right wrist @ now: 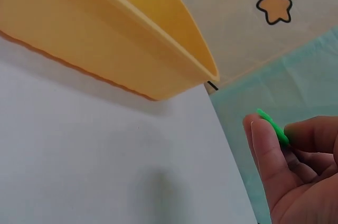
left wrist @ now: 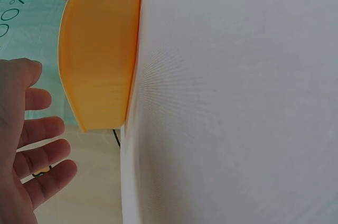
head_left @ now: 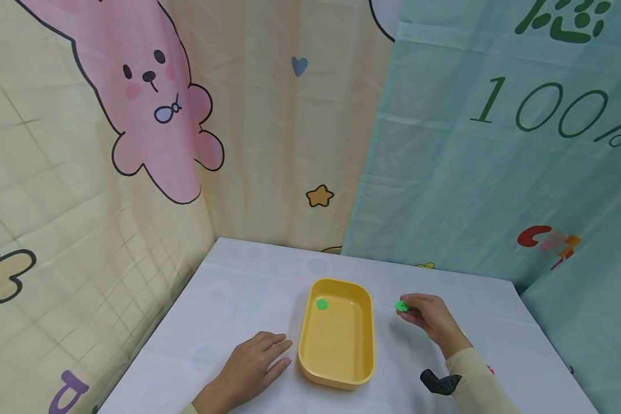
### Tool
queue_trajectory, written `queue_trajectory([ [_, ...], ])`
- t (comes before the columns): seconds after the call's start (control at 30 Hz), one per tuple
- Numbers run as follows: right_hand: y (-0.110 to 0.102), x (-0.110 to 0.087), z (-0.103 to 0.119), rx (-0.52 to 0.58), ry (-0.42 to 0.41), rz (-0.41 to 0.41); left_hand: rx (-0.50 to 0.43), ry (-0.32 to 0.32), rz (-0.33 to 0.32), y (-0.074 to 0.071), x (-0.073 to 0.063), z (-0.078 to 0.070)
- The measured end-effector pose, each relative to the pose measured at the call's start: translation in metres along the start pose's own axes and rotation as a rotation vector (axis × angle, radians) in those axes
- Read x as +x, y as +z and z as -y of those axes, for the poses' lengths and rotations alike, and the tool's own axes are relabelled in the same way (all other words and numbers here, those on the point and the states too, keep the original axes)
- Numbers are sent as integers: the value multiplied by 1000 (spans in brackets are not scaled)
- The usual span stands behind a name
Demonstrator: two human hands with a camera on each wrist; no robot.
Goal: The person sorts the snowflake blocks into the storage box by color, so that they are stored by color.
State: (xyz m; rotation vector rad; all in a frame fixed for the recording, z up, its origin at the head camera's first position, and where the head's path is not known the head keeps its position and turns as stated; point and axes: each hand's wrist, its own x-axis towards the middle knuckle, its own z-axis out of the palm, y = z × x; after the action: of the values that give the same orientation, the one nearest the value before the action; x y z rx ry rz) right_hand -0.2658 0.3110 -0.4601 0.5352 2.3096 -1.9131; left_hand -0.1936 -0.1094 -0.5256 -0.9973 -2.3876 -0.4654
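Note:
My right hand (head_left: 430, 317) pinches a small flat green disc (head_left: 401, 306) between thumb and fingers, held above the table to the right of the yellow tray. In the right wrist view the green disc (right wrist: 273, 128) shows nearly edge-on between the fingertips. A second green disc (head_left: 322, 304) lies inside the yellow tray (head_left: 336, 376), near its far left corner. On the tray's left side, my left hand (head_left: 253, 365) has its fingers spread and holds nothing. In the left wrist view the left hand (left wrist: 31, 139) is apart from the tray wall (left wrist: 100, 55).
A white-covered table (head_left: 227, 305) carries the tray. Behind it hang a beige printed curtain (head_left: 269, 144) and a teal one (head_left: 445, 172). A black device (head_left: 441, 382) is on the right wrist. A small pink-red thing (head_left: 490, 370) shows partly behind the right sleeve.

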Motion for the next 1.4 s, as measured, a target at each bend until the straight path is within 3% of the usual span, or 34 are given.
queue_trajectory([
  [0.3,20,1,17,48,-3,44,5,-21,40,-2,1,-2],
  [1.4,104,9,37,-53,-127,12,-14,32,6,0,1,-5],
])
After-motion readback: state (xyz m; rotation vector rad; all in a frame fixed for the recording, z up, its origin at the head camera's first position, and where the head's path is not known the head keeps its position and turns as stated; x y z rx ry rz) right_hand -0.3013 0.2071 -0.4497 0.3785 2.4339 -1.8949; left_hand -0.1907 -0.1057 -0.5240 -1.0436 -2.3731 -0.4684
